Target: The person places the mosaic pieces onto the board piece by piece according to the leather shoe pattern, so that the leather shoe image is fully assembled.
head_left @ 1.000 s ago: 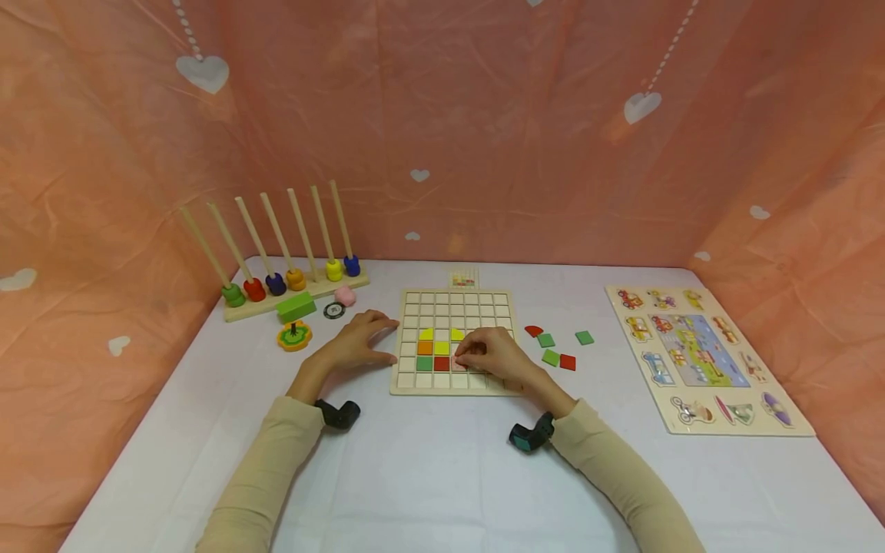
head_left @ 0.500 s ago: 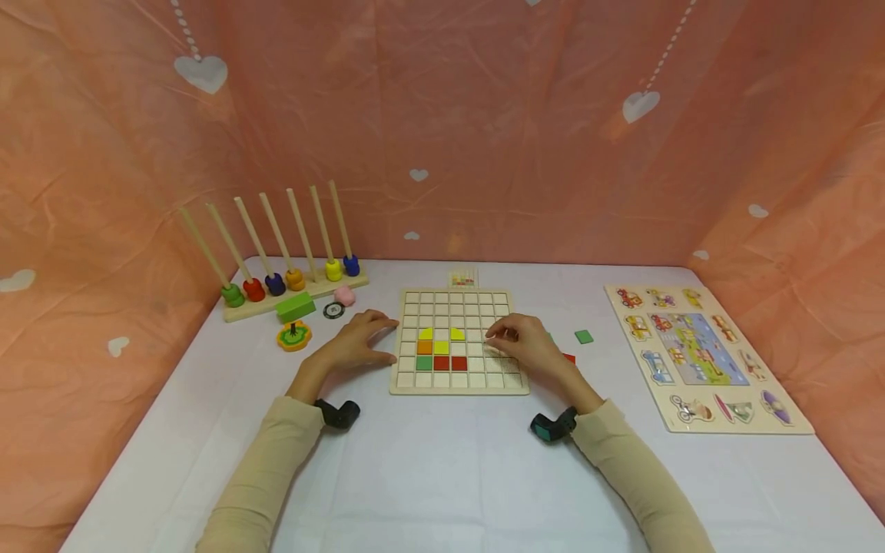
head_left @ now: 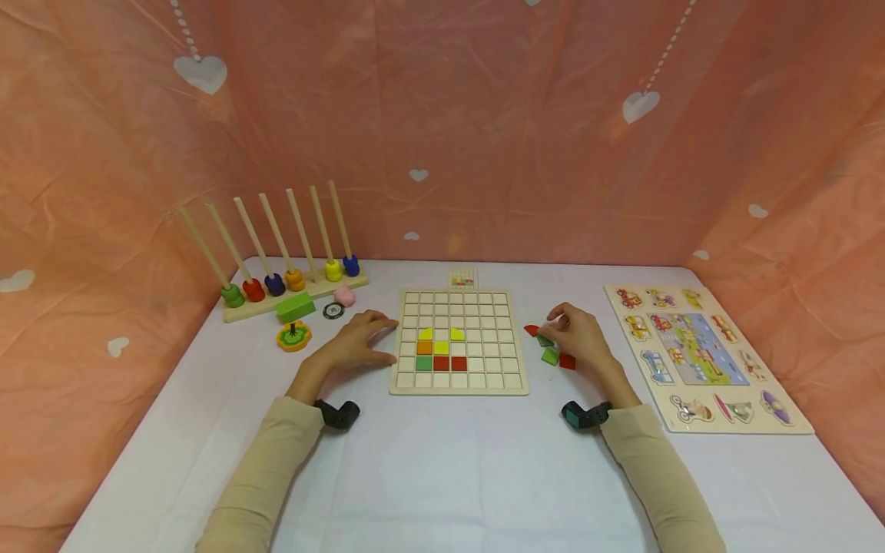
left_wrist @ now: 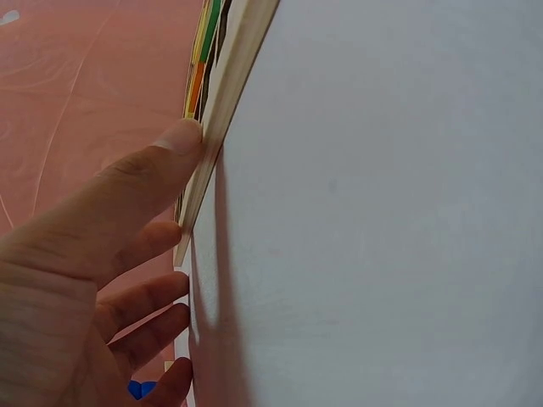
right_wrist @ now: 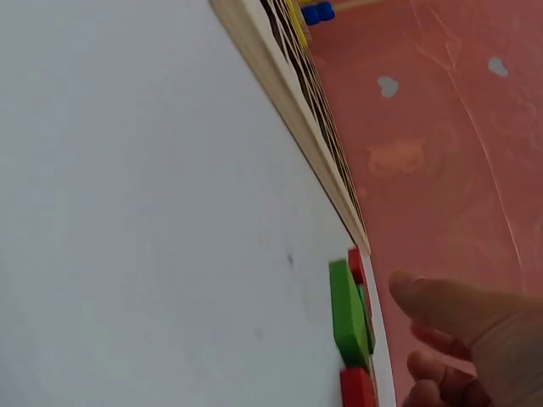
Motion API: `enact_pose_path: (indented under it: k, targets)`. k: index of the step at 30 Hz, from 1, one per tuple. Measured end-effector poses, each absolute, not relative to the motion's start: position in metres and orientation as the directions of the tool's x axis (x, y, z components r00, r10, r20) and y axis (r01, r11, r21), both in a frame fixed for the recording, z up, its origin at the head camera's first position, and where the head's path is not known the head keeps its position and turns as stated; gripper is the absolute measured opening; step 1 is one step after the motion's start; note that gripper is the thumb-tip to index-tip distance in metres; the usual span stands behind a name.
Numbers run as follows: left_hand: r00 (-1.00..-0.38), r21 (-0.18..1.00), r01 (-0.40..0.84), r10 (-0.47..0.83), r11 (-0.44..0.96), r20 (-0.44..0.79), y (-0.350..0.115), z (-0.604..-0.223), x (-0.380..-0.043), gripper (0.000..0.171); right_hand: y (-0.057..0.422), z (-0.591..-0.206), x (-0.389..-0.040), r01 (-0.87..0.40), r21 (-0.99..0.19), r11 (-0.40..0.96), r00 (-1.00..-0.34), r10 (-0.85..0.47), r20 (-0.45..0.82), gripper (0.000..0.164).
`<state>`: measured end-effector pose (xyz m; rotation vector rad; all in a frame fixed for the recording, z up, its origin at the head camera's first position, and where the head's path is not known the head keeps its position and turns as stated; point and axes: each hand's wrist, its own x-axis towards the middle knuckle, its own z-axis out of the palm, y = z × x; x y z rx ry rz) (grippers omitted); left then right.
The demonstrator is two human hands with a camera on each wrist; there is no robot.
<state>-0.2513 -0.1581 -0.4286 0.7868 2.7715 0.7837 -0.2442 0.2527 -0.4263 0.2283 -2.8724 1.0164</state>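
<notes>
1. The right hand has left the board and is now above the loose pieces, which lie on the worktop at the right of the board.
2. Its thumb and fingers are apart; I see no piece between them.
3. The red tile is now uncovered in the board, just right of a second red tile; its placing seems finished.
4. The left hand stays spread, thumb and index finger touching the board's left edge.
</notes>
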Motion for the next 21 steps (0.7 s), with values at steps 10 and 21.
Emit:
enact_pose_path:
  k: [10,21]
  targets:
    - [-0.849,0.521,0.447,0.529,0.727,-0.008,-0.1579,-0.4266,-0.2491,0.068,0.2587,-0.4227,-0.2409,-0.056,-0.543,0.838,-0.996,-0.088,-0.032,0.034]
    - [-0.848,0.512,0.453,0.530,0.730,-0.007,-0.1571,-0.4247,-0.2483,0.068,0.2531,-0.4209,-0.2396,-0.083,-0.598,0.797,-0.992,-0.120,-0.022,0.029]
